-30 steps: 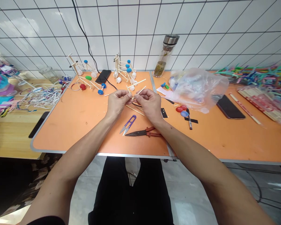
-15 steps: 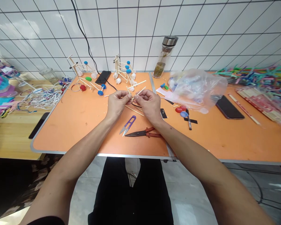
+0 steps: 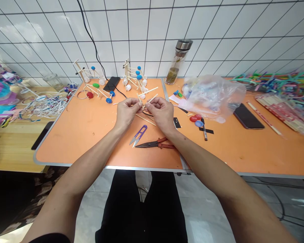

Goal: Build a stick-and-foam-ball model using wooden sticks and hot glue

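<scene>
Head view: my left grip (image 3: 126, 109) is pinched on a pale stick (image 3: 139, 97), my right grip (image 3: 162, 109) on a second stick (image 3: 153, 98); their near ends appear to meet, above the tabletop (image 3: 78, 135), beyond the purple snips (image 3: 142, 133). No clear change from half a second ago; I judge this steady, fine work. Stick packet (image 3: 281, 113): red print, illegible. Marker (image 3: 205, 134): lettering too small to read.

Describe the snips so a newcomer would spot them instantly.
Find the orange table, then the left hand and right hand, close together above it. Between them and the table's near edge lie the snips, blades open, their purple body unlike the red-handled pliers alongside.
</scene>
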`<state>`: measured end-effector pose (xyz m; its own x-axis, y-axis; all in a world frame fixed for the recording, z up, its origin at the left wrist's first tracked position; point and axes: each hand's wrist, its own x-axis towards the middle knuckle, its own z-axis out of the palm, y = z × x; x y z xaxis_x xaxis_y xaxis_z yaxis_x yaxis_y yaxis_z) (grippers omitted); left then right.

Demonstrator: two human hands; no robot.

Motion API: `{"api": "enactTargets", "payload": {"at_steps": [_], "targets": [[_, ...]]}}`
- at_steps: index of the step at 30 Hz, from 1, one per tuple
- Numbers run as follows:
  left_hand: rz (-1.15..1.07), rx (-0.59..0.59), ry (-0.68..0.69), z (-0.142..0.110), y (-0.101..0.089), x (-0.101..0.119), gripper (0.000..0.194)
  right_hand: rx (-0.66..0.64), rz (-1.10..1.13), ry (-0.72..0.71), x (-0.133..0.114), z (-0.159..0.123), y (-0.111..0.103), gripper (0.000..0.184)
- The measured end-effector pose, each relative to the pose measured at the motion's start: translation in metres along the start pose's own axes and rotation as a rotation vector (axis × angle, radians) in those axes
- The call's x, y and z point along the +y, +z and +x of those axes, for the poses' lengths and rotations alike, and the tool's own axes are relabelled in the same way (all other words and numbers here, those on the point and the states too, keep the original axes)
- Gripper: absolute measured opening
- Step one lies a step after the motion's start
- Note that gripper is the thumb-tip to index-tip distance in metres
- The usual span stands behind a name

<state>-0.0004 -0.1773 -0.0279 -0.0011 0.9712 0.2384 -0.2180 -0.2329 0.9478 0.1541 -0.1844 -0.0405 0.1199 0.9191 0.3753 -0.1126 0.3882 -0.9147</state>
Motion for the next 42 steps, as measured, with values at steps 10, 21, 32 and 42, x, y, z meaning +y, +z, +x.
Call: {"api": "enactTargets", "payload": {"at_steps": [10, 21, 32, 42], "targets": [[0.012, 0.0, -0.001, 0.0006, -0.0005, -0.0002, 0.04, -0.014, -0.028, 0.0, -0.0004, -0.0002, -0.0006, 0.045], [0.022, -0.002, 0.002, 0.0, -0.0005, 0.0002, 0.038, -0.006, -0.034, -0.005, 0.0011, 0.0001, -0.0005, 0.045], [0.023, 0.002, -0.001, 0.0001, -0.0006, 0.0002, 0.041, -0.015, -0.048, 0.007, -0.0004, -0.0003, -0.0015, 0.05], [0.018, 0.009, -0.009, 0.0004, -0.0001, 0.0008, 0.04, -0.002, -0.03, 0.002, 0.0004, 0.0, -0.0002, 0.046]]}}
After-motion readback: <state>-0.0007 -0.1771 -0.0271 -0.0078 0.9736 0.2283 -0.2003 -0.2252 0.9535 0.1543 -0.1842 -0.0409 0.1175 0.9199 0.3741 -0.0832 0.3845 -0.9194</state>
